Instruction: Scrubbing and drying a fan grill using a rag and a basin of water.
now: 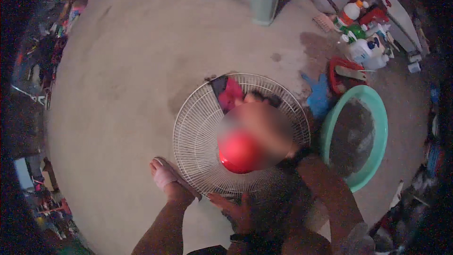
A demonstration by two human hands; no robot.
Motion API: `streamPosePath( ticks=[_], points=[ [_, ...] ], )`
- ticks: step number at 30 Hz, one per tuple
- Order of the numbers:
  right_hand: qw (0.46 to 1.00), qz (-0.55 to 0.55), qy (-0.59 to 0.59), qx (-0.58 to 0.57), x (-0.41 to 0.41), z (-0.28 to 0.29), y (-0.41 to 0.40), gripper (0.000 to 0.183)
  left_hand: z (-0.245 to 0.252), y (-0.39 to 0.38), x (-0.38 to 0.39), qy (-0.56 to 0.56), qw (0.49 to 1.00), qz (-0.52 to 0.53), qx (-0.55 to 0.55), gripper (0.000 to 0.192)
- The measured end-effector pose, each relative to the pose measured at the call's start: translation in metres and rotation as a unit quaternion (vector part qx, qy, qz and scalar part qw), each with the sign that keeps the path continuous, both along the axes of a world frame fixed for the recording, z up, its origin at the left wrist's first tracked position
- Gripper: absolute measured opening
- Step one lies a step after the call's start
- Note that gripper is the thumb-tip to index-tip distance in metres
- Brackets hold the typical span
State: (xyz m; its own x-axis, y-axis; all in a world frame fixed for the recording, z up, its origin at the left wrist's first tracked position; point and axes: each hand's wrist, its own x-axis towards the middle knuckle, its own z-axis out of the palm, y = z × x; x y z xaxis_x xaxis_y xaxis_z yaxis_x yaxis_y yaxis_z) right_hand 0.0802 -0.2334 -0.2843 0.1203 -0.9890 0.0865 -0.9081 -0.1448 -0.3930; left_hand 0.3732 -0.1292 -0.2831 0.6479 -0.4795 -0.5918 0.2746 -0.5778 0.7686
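A round wire fan guard point(198, 131) with a red centre cap point(239, 164) lies low in front of me. At its near rim is my left hand point(235, 210), fingers and thumb around the wires, a dark band on the wrist. My right hand point(253, 98) is at the far part of the guard, against a pink and dark cloth point(230, 94) lying over the wires. A blurred disc hides much of the right forearm, part of that hand and part of the cap.
My foot in a sandal point(164, 175) is left of the guard. To the right stand a green basin point(380, 141) of murky water, a blue glove point(318, 95), a red container point(332, 78) with a brush, and several bottles point(361, 51). A pale green plastic stool point(263, 3) stands beyond.
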Motion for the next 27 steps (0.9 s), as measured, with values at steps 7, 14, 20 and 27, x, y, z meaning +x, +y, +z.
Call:
streamPosePath(
  ticks=[7, 14, 20, 27],
  points=[
    [0.997, -0.045, -0.046, 0.035, -0.009, 0.026, 0.070, 0.031, 0.021, -0.005, -0.002, -0.022, 1.000, 0.005, 0.002, 0.047],
    [0.978, -0.203, 0.034, -0.023, -0.090, -0.018, 0.014, 0.026, 0.025, -0.011, -0.020, -0.062, 0.997, -0.040, 0.005, 0.046],
    [0.995, -0.020, 0.063, -0.070, 0.011, 0.001, 0.104, 0.025, 0.039, -0.007, -0.004, -0.091, 0.996, -0.024, 0.004, 0.045],
    [0.960, -0.218, 0.161, -0.071, -0.091, -0.027, 0.082, 0.029, 0.032, -0.005, -0.035, -0.081, 0.995, -0.054, 0.005, 0.045]
  ],
)
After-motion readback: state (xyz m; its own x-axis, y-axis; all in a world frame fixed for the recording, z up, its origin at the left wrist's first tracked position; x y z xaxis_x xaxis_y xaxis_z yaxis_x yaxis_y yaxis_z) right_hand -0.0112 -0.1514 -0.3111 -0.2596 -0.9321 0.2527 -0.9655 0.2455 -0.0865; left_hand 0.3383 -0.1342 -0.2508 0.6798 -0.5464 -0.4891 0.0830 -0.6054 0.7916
